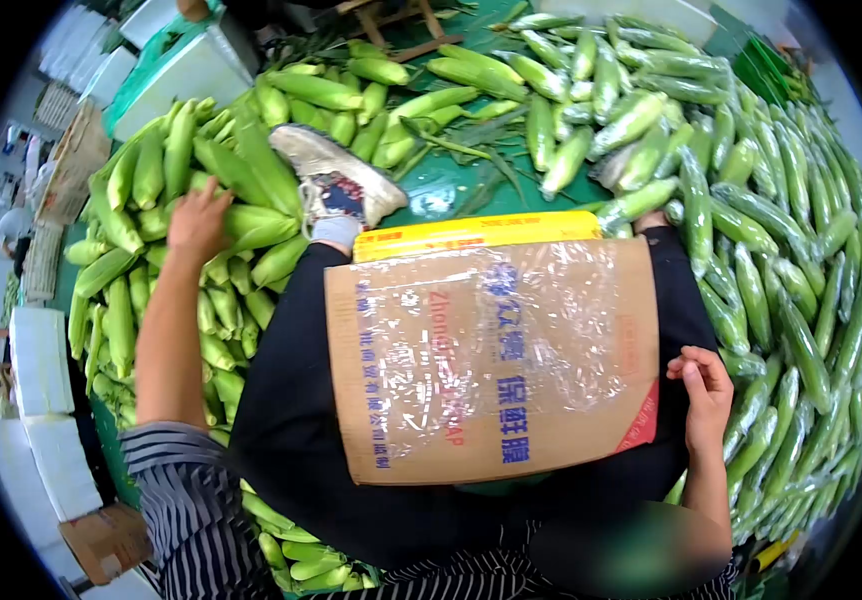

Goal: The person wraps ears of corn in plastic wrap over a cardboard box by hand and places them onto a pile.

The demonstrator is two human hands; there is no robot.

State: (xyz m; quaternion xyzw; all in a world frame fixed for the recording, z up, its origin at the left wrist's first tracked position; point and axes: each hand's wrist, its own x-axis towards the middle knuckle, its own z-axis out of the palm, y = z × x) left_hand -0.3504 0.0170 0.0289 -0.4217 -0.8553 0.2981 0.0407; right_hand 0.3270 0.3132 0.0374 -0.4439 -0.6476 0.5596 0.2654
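My left hand reaches into the pile of unwrapped ears of corn on the left, its fingers bent over a green ear in the husk. The fingertips are partly hidden among the ears. Across my lap lies a cardboard box with blue and red print, clear plastic wrap spread over its top and a yellow strip along its far edge. Beside the box's right edge, above my thigh, my right hand is loosely curled, with nothing visible in it.
Film-wrapped ears of corn are heaped along my right side. More bare corn lies by my left hip. White foam boxes stand at the far left, with a small carton near them. My shoe rests on the green floor.
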